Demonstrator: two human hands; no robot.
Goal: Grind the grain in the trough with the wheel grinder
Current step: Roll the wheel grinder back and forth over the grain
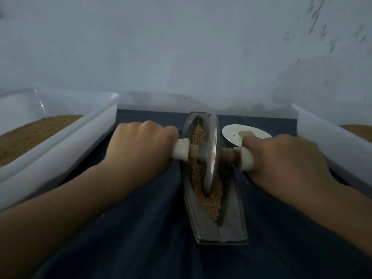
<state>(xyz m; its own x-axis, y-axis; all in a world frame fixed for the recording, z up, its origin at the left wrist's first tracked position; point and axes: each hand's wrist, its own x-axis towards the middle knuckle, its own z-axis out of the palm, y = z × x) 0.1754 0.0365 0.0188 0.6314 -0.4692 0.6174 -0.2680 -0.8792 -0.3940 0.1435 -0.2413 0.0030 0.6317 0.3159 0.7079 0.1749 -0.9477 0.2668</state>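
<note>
One wide-angle view looks forward and down from the person's head, close over the trough point(231, 222) at centre. The left hand point(141, 148) and right hand point(281, 158) reach from the lower corners to the wheel grinder point(211, 154); a wall point(181, 47) fills the upper half

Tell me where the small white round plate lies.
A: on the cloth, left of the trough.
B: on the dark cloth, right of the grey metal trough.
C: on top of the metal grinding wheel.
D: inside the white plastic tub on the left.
B: the small white round plate lies on the dark cloth, just right of the grey metal trough, near its far end.
</note>
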